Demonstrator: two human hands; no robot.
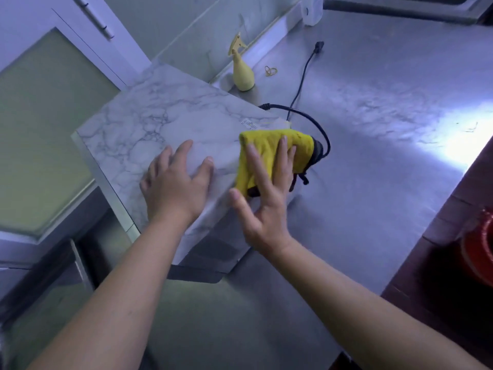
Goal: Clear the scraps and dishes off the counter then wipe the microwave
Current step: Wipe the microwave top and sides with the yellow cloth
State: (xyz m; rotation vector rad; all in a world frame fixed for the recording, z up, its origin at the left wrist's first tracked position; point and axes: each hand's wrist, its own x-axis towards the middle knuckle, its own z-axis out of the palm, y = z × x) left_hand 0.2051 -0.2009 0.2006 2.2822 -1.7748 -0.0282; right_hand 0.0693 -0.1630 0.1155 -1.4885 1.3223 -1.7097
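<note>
Yellow cloth sits under the right hand: fingers straight and spread, pressing it flat, nothing curled round it. Thumb is out to the left, off the cloth. Cloth is at the right edge of the microwave top, centre of frame, partly draped over the far right corner. A dark patch shows at its lower edge; can't tell if that's backing or dirt.

Left hand lies flat on the marble-pattern top just beside the cloth, its fingers relaxed, holding nothing. Looks like it's bracing the box.

Step in hand, my read: wiping the microwave top. To do it well:
- even palm pressure, overlapping strokes from the right edge toward the left
- shift the bracing hand out of the stroke path, or that patch gets missed
- refold to a clean face before the sides and door

Risk: black cord loops just behind the cloth, right of centre. A stroke past the corner could snag it.

Spray bottle stands upper centre on the steel surface, well apart from both hands, there if marks don't lift. Rubber bands lie just right of it. Red bucket at the right edge, below the surface.
</note>
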